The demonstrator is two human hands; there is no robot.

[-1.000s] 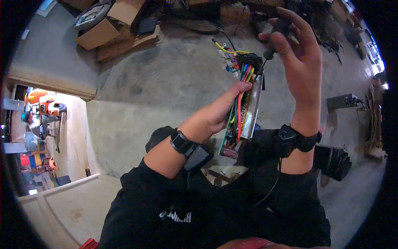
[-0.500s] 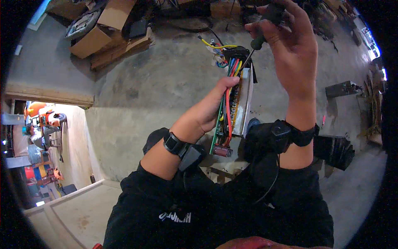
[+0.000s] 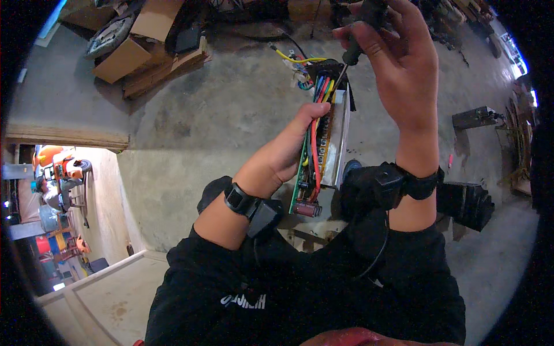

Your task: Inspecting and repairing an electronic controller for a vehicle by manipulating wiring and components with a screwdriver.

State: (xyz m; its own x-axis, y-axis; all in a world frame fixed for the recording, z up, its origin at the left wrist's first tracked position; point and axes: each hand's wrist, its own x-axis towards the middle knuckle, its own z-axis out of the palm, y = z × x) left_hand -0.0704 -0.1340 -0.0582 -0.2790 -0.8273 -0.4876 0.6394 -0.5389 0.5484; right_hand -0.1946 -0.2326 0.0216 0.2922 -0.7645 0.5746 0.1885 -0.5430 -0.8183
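My left hand [image 3: 294,144] grips a long circuit-board assembly [image 3: 309,184] with a silver metal rail [image 3: 336,144], its thumb over bundled coloured wires [image 3: 315,141]. At the assembly's far end, loose yellow and other wires with connectors [image 3: 297,63] stick out from a black piece [image 3: 326,68]. My right hand [image 3: 404,69] is closed round the dark handle of a screwdriver [image 3: 352,52], whose thin shaft reaches down to the upper right end of the assembly. The tip is too small to make out. Black straps with devices sit on both forearms.
Concrete floor [image 3: 190,132] lies below, with opened cardboard boxes [image 3: 150,63] at upper left, black cables at the top, a metal object [image 3: 476,118] and black object [image 3: 464,207] at right. A doorway at left shows orange machinery [image 3: 49,155]; a pale panel [image 3: 124,288] is at lower left.
Both hands, with the assembly and screwdriver, have shifted up and left in the picture. The background has moved slightly too. Both grips look the same.
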